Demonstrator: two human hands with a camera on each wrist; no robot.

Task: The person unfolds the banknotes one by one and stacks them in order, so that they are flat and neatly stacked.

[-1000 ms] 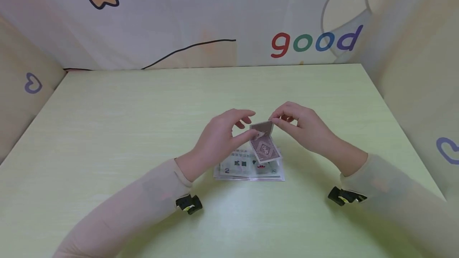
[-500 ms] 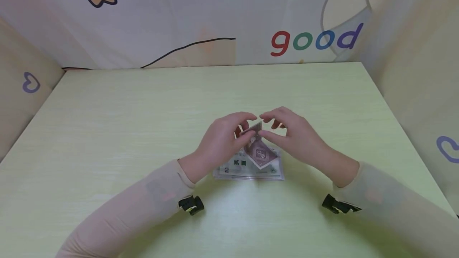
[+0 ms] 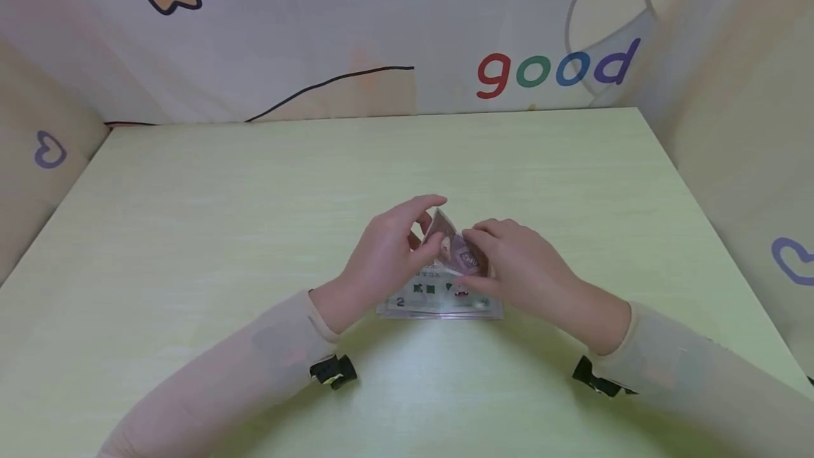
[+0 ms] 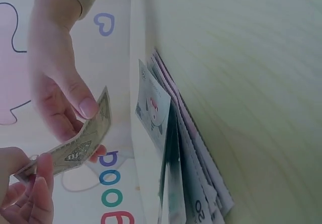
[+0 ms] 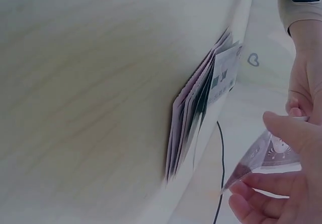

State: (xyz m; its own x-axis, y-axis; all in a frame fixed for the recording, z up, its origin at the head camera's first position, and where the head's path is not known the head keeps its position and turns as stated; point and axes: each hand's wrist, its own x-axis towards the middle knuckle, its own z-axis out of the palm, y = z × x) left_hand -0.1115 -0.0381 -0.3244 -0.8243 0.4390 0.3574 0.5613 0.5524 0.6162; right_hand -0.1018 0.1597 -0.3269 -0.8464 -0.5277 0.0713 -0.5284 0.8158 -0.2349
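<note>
A small purple-brown banknote [image 3: 471,257], printed with a cartoon figure, is bent in the air between both hands. My left hand [image 3: 389,249] pinches one end of it between thumb and fingers, clearest in the left wrist view. At the other end my right hand [image 3: 526,260] holds the note, its thumb on one face and fingers behind. The right wrist view shows the banknote [image 5: 246,161] folded into a slanted crease inside that hand. Below the hands lies a stack of banknotes [image 3: 420,302], a green one marked 2 on top.
The stack of notes [image 4: 186,118] fans open, its top note lifted at an angle. The pale green table [image 3: 254,196] spreads around the hands, with a printed curtain [image 3: 305,20] at the back and sides. Black wrist cameras [image 3: 333,372] hang under both sleeves.
My right hand let its grip on the upper corner go and moved down and closer, taking hold of the note's lower part. The note turned and bent. My left hand kept its end.
</note>
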